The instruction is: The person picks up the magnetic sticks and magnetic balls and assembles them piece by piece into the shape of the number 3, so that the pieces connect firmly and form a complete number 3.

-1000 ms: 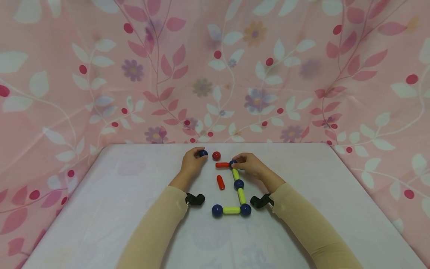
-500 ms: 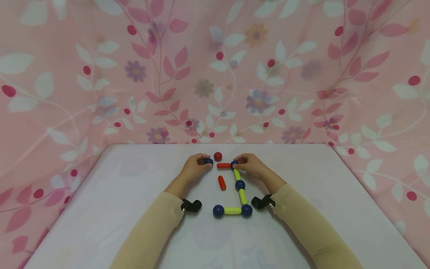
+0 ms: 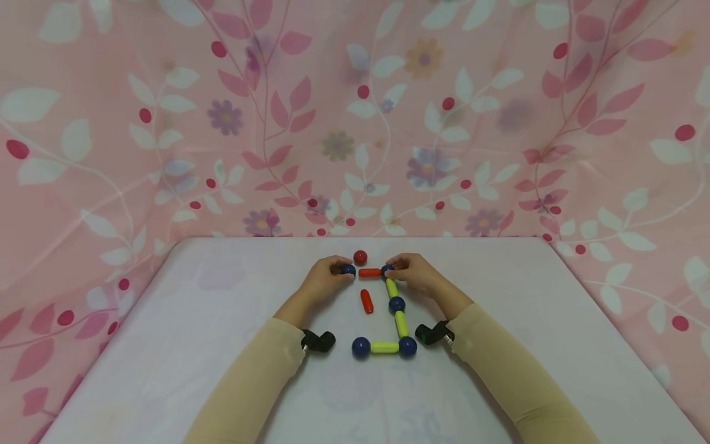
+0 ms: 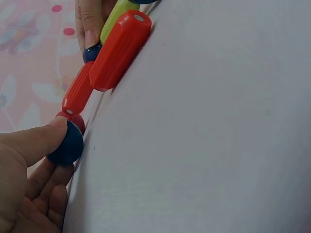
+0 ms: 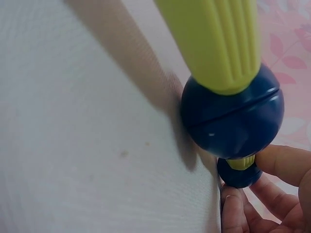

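My left hand (image 3: 324, 277) pinches a dark blue ball (image 4: 68, 144) between thumb and fingers. The ball is close to the free left end of a red rod (image 3: 369, 272); a small gap shows between them in the head view. That rod's other end meets another blue ball (image 5: 239, 175), which my right hand (image 3: 415, 271) pinches. From this ball a chain runs toward the front: a yellow-green rod (image 3: 392, 288), a blue ball (image 3: 396, 304), a second yellow-green rod (image 3: 402, 324) and a corner blue ball (image 3: 407, 346). A yellow-green rod (image 3: 384, 348) links the corner leftward to a blue ball (image 3: 361, 347).
A loose red rod (image 3: 367, 301) lies left of the chain. Behind the held balls sits a red ball (image 3: 360, 257). The white-covered table (image 3: 477, 394) ends at a pink floral curtain (image 3: 355, 123). Each wrist wears a black camera (image 3: 318, 341).
My left hand has brought its blue ball toward the front and right, close to the red rod's end. The right hand stays on its ball.
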Demonstrator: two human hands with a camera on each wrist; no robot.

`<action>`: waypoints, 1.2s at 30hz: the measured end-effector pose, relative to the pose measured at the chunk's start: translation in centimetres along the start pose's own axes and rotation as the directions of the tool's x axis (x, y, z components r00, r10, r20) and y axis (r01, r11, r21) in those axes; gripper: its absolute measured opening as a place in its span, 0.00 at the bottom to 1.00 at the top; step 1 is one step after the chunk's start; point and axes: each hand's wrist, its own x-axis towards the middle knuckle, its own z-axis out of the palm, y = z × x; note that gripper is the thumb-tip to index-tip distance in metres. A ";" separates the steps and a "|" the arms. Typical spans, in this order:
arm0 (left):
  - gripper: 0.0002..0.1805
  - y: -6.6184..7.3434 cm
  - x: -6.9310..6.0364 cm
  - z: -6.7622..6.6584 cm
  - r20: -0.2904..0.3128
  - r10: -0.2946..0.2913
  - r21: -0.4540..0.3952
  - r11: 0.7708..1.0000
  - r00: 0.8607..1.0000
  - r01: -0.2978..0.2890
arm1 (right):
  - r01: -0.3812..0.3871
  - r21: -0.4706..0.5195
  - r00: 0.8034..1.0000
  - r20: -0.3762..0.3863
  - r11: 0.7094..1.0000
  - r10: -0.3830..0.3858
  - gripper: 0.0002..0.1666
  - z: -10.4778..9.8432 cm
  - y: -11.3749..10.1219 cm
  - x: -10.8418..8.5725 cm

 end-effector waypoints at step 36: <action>0.19 0.6 -0.6 0.2 -0.015 -0.051 -0.066 0.997 0.999 0.050 | -0.014 -0.020 1.000 0.003 1.000 0.014 0.22 -0.1 0.1 0.0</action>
